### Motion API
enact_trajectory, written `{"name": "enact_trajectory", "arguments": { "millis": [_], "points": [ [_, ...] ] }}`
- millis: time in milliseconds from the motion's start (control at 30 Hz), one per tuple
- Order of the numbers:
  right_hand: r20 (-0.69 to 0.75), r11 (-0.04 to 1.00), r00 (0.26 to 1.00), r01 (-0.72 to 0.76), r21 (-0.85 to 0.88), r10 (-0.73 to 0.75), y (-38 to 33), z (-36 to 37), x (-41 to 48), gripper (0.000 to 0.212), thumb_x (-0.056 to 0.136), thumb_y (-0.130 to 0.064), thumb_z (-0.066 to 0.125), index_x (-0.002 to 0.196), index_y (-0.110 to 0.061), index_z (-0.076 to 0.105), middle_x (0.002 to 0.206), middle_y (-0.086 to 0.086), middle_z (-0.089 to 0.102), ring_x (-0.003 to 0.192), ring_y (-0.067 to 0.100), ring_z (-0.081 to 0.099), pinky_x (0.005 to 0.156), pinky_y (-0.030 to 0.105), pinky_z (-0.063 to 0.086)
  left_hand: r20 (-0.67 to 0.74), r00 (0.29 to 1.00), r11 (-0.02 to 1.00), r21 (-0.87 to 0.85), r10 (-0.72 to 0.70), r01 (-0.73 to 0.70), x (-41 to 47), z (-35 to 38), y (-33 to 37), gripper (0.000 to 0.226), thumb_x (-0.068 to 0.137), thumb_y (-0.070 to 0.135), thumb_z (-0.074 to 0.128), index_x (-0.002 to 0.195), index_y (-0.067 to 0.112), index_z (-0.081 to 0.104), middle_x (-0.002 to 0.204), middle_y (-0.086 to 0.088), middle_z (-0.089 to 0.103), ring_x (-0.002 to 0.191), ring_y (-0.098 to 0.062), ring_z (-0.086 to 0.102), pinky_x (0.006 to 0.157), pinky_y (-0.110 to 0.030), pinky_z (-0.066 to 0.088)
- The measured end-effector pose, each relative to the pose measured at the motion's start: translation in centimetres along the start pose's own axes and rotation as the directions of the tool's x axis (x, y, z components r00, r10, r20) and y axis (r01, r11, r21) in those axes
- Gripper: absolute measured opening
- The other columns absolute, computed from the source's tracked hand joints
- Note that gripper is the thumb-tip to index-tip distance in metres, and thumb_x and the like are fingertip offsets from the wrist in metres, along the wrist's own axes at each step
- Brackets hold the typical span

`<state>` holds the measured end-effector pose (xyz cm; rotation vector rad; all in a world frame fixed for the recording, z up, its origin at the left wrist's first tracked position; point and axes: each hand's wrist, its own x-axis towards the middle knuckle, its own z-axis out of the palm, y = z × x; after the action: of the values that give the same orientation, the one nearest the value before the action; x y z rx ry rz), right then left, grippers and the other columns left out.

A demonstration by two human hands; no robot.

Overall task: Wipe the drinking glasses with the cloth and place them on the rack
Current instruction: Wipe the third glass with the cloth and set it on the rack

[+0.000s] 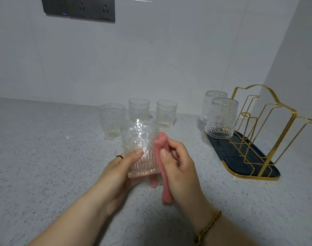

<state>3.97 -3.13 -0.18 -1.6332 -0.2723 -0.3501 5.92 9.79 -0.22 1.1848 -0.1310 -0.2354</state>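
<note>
Head view: the clear ribbed drinking glass (139,150) is held over the speckled grey tabletop (45,157), well left of the gold wire rack (220,148). I judge it rigid, brittle and probably slick, so the fluted base is the safest hold. The left grip (119,173) curls round that base. The right grip (178,167) pinches the pink fuzzy cloth (159,144), apparently against the glass's side.

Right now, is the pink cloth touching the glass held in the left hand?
Touching. Head view: right hand pinches the pink cloth flush against the held glass side, no gap; left hand grips it.
</note>
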Motion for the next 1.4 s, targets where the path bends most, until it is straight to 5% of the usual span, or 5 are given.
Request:
{"name": "enact_trajectory", "arguments": {
  "millis": [300,800,1000,1133,1400],
  "points": [
    [-0.078,0.954,0.968,0.221,-0.201,-0.24,-0.9,-0.2,-0.1,0.032,0.083,-0.027,0.053,0.112,-0.04,0.054,0.13,-0.027,0.043,0.123,-0.012,0.038,0.098,0.004,0.033,0.059,0.998,0.998,0.053,-0.03,0.027,0.0,0.2,-0.2,0.037,0.066,0.027,0.065,0.096,0.006,0.068,0.093,-0.014,0.073,0.083,-0.022,0.07,0.074,-0.031,0.058],
    [-0.033,0.987,0.994,-0.099,0.13,0.104,-1.3,-0.1,-0.3,0.022,0.087,-0.007,0.054,0.106,-0.016,0.062,0.085,0.009,0.069,0.044,0.019,0.058,0.043,0.029,0.051,0.002,1.0,0.999,0.035,0.009,-0.009,0.0,-0.4,0.4,0.045,0.065,0.048,0.067,0.093,0.013,0.071,0.093,-0.01,0.073,0.083,-0.02,0.069,0.078,-0.033,0.057],
    [-0.132,0.994,0.991,0.007,-0.108,-0.022,-0.2,0.3,-0.2,0.034,0.077,-0.026,0.06,0.109,-0.037,0.059,0.115,-0.001,0.063,0.102,0.029,0.061,0.09,0.049,0.05,-0.111,0.993,0.997,0.079,0.028,-0.02,0.2,-0.3,0.2,0.073,0.058,0.044,0.062,0.118,0.002,0.055,0.1,-0.01,0.071,0.083,-0.017,0.069,0.07,-0.025,0.055],
    [-0.095,0.965,0.981,0.143,-0.219,-0.167,-0.8,0.6,-0.4,0.034,0.079,-0.025,0.056,0.106,-0.046,0.053,0.124,-0.024,0.05,0.12,-0.007,0.044,0.104,0.02,0.037,-0.009,0.999,0.986,0.166,0.038,-0.036,-0.5,0.8,0.0,0.058,0.057,0.03,0.07,0.106,0.001,0.061,0.08,-0.005,0.075,0.07,-0.013,0.071,0.056,-0.016,0.051],
    [-0.056,0.997,0.996,-0.071,0.012,0.071,-1.4,-0.7,0.2,0.024,0.089,-0.012,0.049,0.09,-0.033,0.06,0.072,-0.009,0.065,0.058,0.005,0.063,0.052,0.02,0.053,0.014,1.0,1.0,0.015,0.004,-0.004,-0.1,0.3,-0.2,0.051,0.054,0.026,0.078,0.094,-0.001,0.064,0.087,-0.016,0.071,0.075,-0.022,0.07,0.065,-0.028,0.057]
  ]
}}
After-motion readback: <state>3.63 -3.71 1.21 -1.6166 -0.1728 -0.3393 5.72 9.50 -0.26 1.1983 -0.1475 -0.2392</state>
